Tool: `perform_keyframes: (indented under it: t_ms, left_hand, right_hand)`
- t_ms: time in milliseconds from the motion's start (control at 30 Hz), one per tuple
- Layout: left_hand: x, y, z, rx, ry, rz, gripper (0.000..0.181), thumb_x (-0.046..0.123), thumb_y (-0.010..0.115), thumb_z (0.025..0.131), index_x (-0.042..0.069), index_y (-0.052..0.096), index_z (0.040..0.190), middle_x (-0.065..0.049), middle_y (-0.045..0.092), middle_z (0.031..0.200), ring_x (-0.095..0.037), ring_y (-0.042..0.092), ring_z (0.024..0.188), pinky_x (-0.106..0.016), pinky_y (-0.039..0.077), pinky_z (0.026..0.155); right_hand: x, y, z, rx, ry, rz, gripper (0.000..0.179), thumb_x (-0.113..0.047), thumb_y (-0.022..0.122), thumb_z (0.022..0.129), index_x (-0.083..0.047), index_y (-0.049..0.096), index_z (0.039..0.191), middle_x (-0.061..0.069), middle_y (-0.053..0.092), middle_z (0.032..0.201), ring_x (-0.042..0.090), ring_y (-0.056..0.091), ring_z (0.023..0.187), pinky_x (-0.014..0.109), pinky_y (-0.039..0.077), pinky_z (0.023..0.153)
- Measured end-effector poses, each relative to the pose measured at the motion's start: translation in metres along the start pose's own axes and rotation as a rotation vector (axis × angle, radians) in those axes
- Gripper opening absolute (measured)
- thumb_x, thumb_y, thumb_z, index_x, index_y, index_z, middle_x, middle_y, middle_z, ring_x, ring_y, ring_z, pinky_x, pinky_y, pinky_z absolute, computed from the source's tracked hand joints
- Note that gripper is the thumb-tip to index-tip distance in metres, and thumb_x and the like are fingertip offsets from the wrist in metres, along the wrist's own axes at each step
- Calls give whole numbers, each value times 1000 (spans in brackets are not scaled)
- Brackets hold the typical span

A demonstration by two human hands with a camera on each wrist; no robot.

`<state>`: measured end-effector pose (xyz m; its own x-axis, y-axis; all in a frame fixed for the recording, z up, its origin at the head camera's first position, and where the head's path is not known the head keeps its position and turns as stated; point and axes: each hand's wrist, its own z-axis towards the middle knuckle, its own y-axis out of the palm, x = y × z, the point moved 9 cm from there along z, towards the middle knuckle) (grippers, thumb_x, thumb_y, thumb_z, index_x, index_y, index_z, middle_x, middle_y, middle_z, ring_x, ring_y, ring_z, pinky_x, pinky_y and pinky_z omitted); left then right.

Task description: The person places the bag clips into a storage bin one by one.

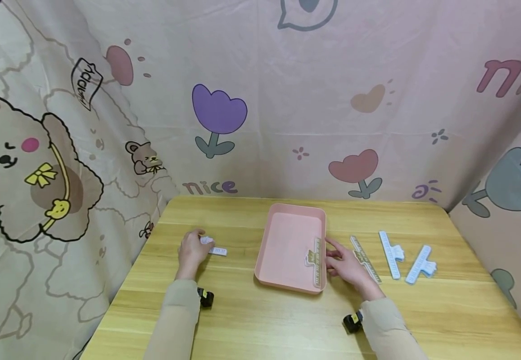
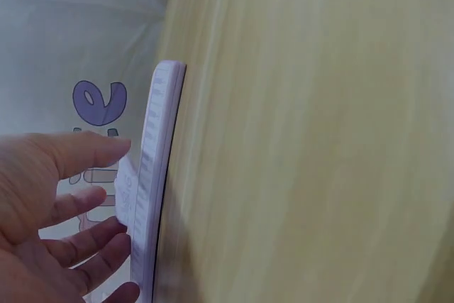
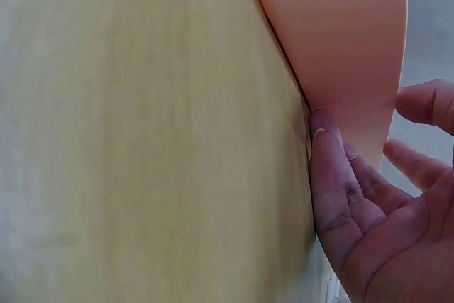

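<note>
My left hand (image 1: 191,252) is at a white ruler-shaped clip (image 1: 218,251) on the left of the table. In the left wrist view the thumb and fingers (image 2: 78,239) stand spread around the clip's raised handle (image 2: 126,188), without a visible squeeze. To the right of a shallow pink tray (image 1: 283,285), my right hand (image 1: 348,265) touches the outer side wall with its fingertips. The right wrist view has the fingers (image 3: 330,182) low against that wall and the thumb near the rim. Inside the tray, a clear and gold ruler clip (image 1: 317,262) lies along the right side.
Right of the right hand lie another clear and gold ruler clip (image 1: 365,257), partly behind the hand, and two light blue ruler clips, one nearer (image 1: 390,255) and one farther right (image 1: 419,265). A printed curtain (image 1: 269,165) hangs behind the wooden table (image 1: 260,325).
</note>
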<state>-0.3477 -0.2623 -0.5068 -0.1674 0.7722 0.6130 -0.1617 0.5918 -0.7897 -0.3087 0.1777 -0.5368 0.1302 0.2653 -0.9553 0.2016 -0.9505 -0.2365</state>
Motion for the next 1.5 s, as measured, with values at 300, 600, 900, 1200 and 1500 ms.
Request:
perform_keyframes:
  t_ms: [300,600,900,1200,1500]
  left_hand:
    - [-2,-2,3,38,-36,2,51,22,77,82,-1,61,124,-24,59,120,-39,56,105,-55,41,85]
    - [-6,-2,4,69,-50,5,45,27,78,81,0,66,115,-19,65,108,-36,59,93,-54,42,80]
    - [-7,-2,4,87,-65,-19,42,26,77,80,-1,68,111,-18,67,104,-35,61,90,-52,43,80]
    - [-5,-1,2,91,-47,-65,44,26,77,80,-2,68,113,-20,67,106,-35,63,89,-49,48,77]
    - [7,3,1,70,27,-179,46,21,77,82,-4,66,119,-21,65,110,-32,62,97,-45,52,82]
  right_hand:
    - [-1,2,0,-21,-14,20,69,-1,57,93,-4,26,154,33,51,128,26,65,87,41,58,69]
    - [1,1,1,-16,-8,12,69,0,56,92,-5,27,154,32,51,127,26,66,87,39,58,69]
    - [4,1,4,-18,-9,1,71,1,55,89,-7,28,154,31,52,127,25,65,87,39,59,69]
    - [2,1,3,-26,-16,0,71,1,56,90,-5,27,154,32,51,129,26,65,88,40,59,69]
    - [-8,3,-1,-36,-25,-1,69,4,53,91,1,23,153,36,50,126,27,65,87,47,58,71]
